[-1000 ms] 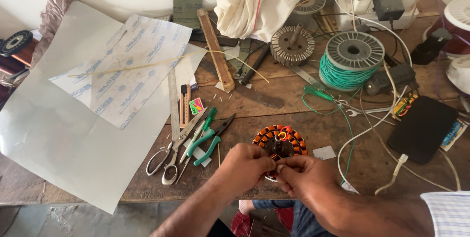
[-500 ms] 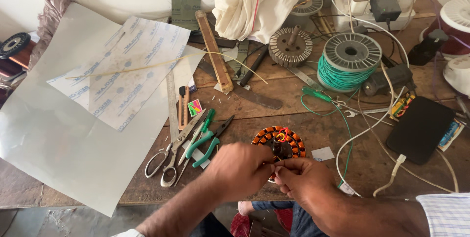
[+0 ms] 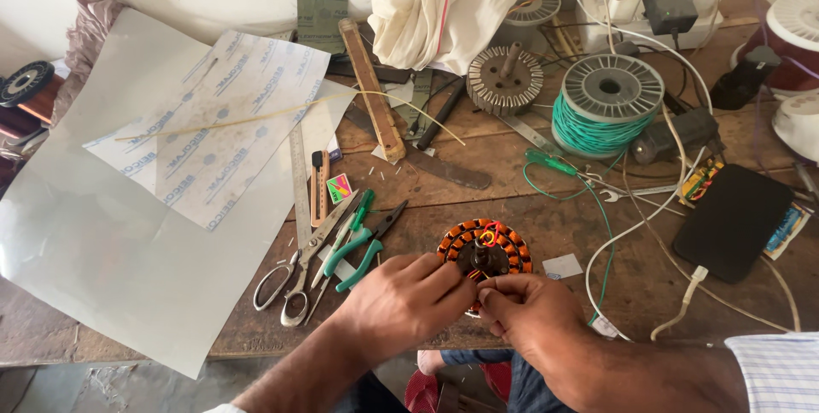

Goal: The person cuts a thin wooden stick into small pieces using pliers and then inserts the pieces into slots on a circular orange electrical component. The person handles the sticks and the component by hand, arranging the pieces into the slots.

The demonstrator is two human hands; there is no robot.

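Head view: both hands stay as before, left hand (image 3: pixel 408 298) and right hand (image 3: pixel 531 315) closed, pinching wires on the wound stator (image 3: pixel 485 249) near the workbench (image 3: pixel 512 174) front edge.

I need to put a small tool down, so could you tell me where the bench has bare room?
Bare wood shows between the wound stator and the brown-handled knife behind it, and at the front right between the white cable and the black phone. The back, around the green wire spool and chargers, is crowded. Scissors and pliers fill the left.
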